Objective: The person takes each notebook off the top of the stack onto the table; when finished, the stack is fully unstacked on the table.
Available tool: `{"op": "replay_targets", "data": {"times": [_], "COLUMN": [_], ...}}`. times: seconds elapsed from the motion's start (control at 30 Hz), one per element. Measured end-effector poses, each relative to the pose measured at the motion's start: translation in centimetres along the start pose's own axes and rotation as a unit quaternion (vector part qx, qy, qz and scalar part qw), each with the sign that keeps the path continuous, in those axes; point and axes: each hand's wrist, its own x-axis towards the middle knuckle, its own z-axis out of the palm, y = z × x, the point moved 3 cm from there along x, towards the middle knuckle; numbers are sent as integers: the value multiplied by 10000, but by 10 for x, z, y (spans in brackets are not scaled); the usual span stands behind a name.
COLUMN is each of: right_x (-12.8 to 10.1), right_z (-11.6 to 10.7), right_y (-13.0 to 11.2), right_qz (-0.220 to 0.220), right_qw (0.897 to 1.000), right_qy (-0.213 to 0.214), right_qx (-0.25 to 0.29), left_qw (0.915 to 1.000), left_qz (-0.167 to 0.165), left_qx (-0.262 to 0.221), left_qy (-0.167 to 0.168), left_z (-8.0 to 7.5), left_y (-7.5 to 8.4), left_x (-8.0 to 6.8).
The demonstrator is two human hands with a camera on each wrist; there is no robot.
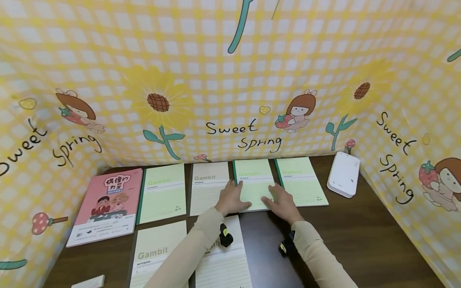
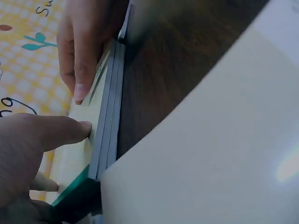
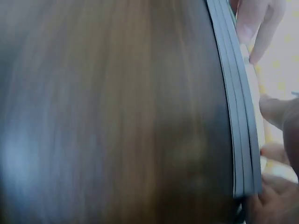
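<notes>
A light green notebook (image 1: pixel 253 180) lies in the back row, on top of a thin stack whose grey page edges (image 2: pixel 110 121) show in the left wrist view. My left hand (image 1: pixel 233 197) rests flat on its left part, thumb (image 2: pixel 65 131) against the near edge. On its lower right corner my right hand (image 1: pixel 280 201) lies with the fingers (image 2: pixel 80 56) stretched out. In the right wrist view the stack edge (image 3: pixel 239 116) runs along the dark table, with the fingers (image 3: pixel 279 111) of my right hand beside it.
Green notebooks (image 1: pixel 163 192) (image 1: pixel 301 180), a cream one (image 1: pixel 209 186) and a pink book (image 1: pixel 108 204) flank the stack. A green (image 1: pixel 155 252) and a white notebook (image 1: pixel 223 260) lie nearer me. A white device (image 1: pixel 343 174) sits at the back right. Yellow patterned cloth walls (image 1: pixel 230 80) surround the table (image 1: pixel 360 240).
</notes>
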Motion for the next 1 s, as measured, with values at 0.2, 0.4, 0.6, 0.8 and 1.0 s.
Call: {"op": "replay_targets", "data": {"times": [0.2,0.4,0.6,0.8,1.0], "right_x": [8,19,25,22,2], "right_z": [0,-4,-12,-29,-70], "right_y": [-13,-18,-14,-8,0], "right_qz": [322,650,800,911,1474], "right_qw": [9980,9973,9958,9951,9830], "right_qy": [541,325,315,383,518], "right_qx": [-20,-113,-325,18,968], "left_qw": [9995,9977,9961,9967,9997], "left_qz": [228,199,289,142,134], "left_qx": [-23,-601,-828,-793,-176], "left_qy": [236,250,125,59,133], "left_z": [2,-2,-2,1,1], "left_y": [-4,-11,-13,-13,-13], "left_x": [1,-6,-7,-7,-3]}}
